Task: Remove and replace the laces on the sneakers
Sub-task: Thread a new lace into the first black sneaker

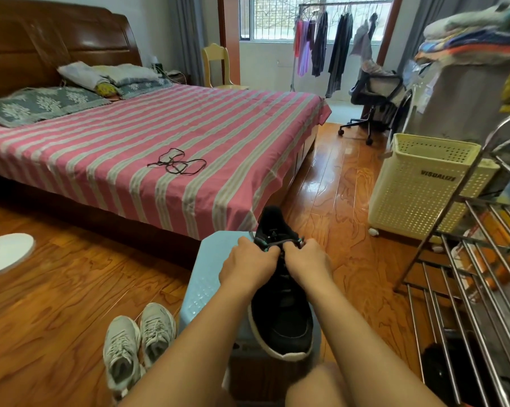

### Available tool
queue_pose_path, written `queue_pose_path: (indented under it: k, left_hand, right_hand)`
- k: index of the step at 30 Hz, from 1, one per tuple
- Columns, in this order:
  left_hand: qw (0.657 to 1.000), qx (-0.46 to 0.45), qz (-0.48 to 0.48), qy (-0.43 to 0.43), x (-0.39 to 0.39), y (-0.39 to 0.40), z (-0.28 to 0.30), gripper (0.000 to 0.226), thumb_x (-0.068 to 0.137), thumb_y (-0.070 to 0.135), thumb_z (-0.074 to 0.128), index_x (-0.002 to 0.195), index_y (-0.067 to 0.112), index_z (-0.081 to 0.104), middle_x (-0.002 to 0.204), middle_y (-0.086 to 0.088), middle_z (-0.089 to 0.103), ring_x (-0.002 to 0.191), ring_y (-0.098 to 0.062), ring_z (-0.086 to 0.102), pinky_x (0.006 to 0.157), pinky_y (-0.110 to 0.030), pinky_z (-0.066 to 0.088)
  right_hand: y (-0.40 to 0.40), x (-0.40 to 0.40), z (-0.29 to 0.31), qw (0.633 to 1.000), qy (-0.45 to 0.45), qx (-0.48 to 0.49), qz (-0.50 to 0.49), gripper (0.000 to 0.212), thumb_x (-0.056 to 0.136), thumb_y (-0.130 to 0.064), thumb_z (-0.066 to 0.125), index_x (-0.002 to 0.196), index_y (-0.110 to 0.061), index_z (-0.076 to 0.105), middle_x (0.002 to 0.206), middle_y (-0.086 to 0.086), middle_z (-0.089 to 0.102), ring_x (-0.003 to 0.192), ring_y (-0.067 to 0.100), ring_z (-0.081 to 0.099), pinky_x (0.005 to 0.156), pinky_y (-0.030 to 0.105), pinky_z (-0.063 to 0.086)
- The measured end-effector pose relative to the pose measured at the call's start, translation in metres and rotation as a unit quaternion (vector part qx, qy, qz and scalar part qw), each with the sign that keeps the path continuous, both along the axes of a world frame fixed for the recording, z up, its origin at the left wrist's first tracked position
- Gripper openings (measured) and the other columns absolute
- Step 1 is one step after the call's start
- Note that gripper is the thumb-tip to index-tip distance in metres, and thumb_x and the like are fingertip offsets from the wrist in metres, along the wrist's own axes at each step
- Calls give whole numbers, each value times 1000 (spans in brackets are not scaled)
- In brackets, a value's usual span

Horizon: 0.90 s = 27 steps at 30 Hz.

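Beside stool [202, 277], grey sneakers [139, 342]; behind, bed [218, 136].

A bed [165, 133] with a pink striped sheet and dark wooden headboard [57, 45] is seen at upper left. Glossy wooden floor [336, 186] is lit by a barred window [280, 16] at top centre. A cream perforated basket [421, 183] is placed at right.

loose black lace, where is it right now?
In the head view, the loose black shoelace lies in a tangle on the pink-and-grey striped bedsheet, mid-frame, well beyond the black sneaker and apart from both hands.
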<state>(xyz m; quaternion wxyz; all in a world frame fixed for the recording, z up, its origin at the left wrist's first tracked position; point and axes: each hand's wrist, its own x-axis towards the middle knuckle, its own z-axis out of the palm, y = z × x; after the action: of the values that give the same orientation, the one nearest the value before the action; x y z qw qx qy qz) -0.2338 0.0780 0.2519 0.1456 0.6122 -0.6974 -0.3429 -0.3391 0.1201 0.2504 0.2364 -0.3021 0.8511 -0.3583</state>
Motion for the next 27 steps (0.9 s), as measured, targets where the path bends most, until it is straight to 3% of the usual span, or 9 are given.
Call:
queue_pose_path:
  k: [3, 7, 10, 12, 15, 18, 21, 24, 27]
  left_hand:
    - [997, -64, -21, -37, -8, 0, 0, 34, 95, 30, 54, 120, 7, 50, 119, -17, 63, 108, -41, 61, 77, -38, 43]
    - [991, -92, -55, -75, -7, -8, 4, 23, 95, 13, 55, 117, 7, 58, 115, -18, 64, 104, -41, 62, 76, -39, 43]
    - [993, -74, -83, -47, -4, -14, 6, 26, 91, 18, 58, 115, 12, 64, 106, -15, 68, 94, -38, 66, 74, -37, 52]
    - [994, -20, -108, 11, -1, -16, 2, 33, 81, 25, 58, 111, 19, 69, 95, -13, 71, 82, -36, 71, 75, -43, 62]
    - [986, 21, -138, 89, 10, -20, -6, 23, 89, 16, 58, 106, 22, 73, 89, -15, 74, 77, -34, 74, 67, -47, 64]
    - [973, 49, -146, 174, 29, -12, -13, 23, 100, 21, 60, 117, 30, 71, 100, -6, 77, 87, -23, 74, 64, -30, 60]
    - [945, 101, -149, 274, 47, 8, -34, 31, 102, 18, 62, 130, 27, 68, 117, 7, 75, 107, -8, 71, 89, -26, 58]
    - [966, 64, -69, 241, 43, 20, -53, 26, 96, 19, 68, 121, 22, 73, 113, 6, 75, 102, -5, 71, 95, -30, 57]
    - [983, 29, -7, 183, 28, 23, -48, 22, 91, 31, 68, 109, 18, 70, 103, 1, 74, 95, -17, 69, 88, -41, 58]
  right_hand:
    - [6, 5, 0, 998, 69, -7, 12, 28, 97, -26, 48, 114, -9, 62, 115, 16, 66, 107, 38, 60, 77, 35, 41]
    - [24, 12, -1, 988, 136, -27, 68, 3, 89, -15, 55, 92, -16, 55, 81, 4, 59, 77, 31, 53, 64, 29, 34]
    - [21, 0, -5, 994, 74, -43, 67, 6, 83, -13, 60, 80, -15, 56, 69, -1, 57, 69, 27, 55, 57, 33, 42]
    - [18, -11, -11, 998, 8, -59, 24, 4, 82, -16, 62, 79, -14, 64, 75, 7, 66, 75, 32, 64, 64, 39, 52]
    - [15, -19, -23, 995, -68, -77, 3, 4, 77, -20, 63, 79, -16, 65, 79, 8, 69, 79, 33, 68, 72, 45, 60]
    - [22, -29, -24, 978, -164, -118, 41, 15, 81, -27, 67, 89, -16, 72, 89, 10, 75, 86, 32, 73, 82, 54, 60]
    - [55, -29, -17, 948, -251, -151, 127, 12, 95, -17, 66, 105, -19, 72, 104, 3, 77, 102, 19, 72, 91, 38, 58]
    - [72, -17, -19, 945, -248, -168, 134, 27, 92, -5, 65, 101, -31, 67, 102, -6, 75, 98, 10, 70, 81, 25, 57]
    - [61, 0, -21, 968, -196, -130, 82, 20, 91, -13, 67, 95, -32, 63, 97, -2, 72, 90, 16, 69, 78, 33, 59]
